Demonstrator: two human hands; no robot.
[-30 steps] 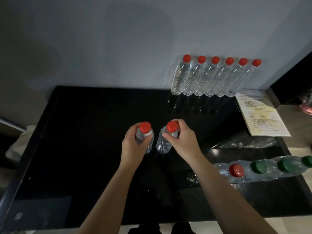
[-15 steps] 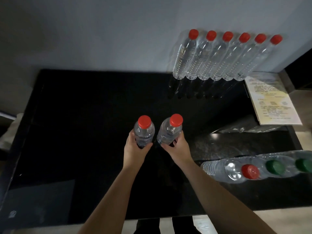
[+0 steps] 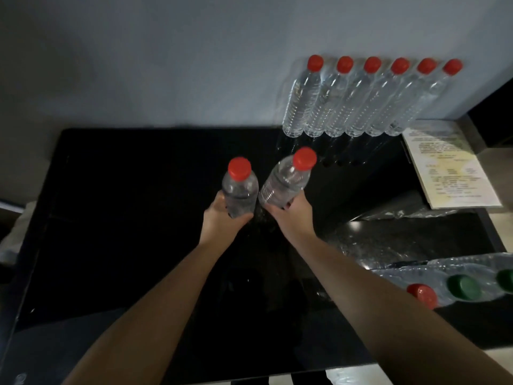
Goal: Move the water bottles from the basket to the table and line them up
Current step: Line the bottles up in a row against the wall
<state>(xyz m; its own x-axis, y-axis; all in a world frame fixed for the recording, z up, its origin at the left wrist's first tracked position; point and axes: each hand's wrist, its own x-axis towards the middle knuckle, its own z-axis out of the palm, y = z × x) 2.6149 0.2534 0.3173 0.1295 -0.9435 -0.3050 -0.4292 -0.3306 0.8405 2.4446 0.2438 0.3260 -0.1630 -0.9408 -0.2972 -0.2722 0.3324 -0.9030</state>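
Note:
My left hand (image 3: 222,221) grips the lower body of a clear red-capped water bottle (image 3: 239,187), held upright over the middle of the black table (image 3: 116,218). My right hand (image 3: 293,218) grips a second red-capped bottle (image 3: 287,180), which tilts to the right. The two bottles are side by side, almost touching. Several red-capped bottles (image 3: 358,107) stand in a tight row against the wall at the table's back right. No basket is in view.
A printed card (image 3: 455,168) lies at the right edge beyond the row. Crumpled clear plastic wrap (image 3: 402,240) lies on the right of the table. A wrapped pack of bottles with one red cap and green caps (image 3: 460,286) lies at the front right.
Both hands slid from the bottle necks down to the lower bodies and carried the bottles farther toward the back of the table. The right bottle now tilts more.

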